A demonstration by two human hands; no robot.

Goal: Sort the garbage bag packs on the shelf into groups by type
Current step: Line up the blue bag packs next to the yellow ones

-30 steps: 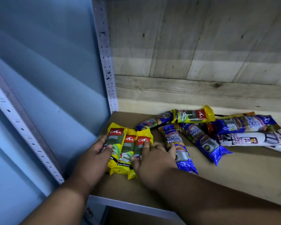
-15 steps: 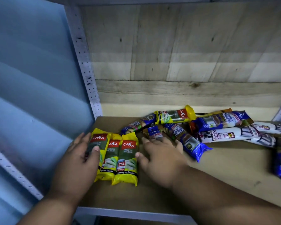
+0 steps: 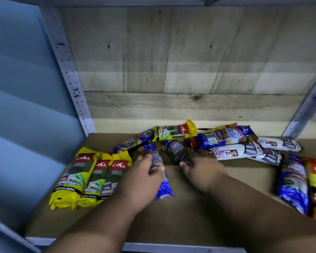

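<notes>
Garbage bag packs (image 3: 91,177) on shelf (image 3: 199,212); hands (image 3: 144,177) on blue packs (image 3: 161,172).

Three yellow plastic packs (image 3: 91,177) lie side by side left of the left hand (image 3: 144,177), which rests on a blue plastic pack (image 3: 161,181). Right of the right hand (image 3: 202,168), white packs (image 3: 243,152); behind both hands, a jumbled pile on the brown shelf board (image 3: 190,212).

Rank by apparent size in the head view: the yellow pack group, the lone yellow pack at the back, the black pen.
1. Yellow pack group, three packs, nearest.
2. Lone yellow pack, farther back, so it looks smaller.
3. Black pen, mostly hidden.
</notes>
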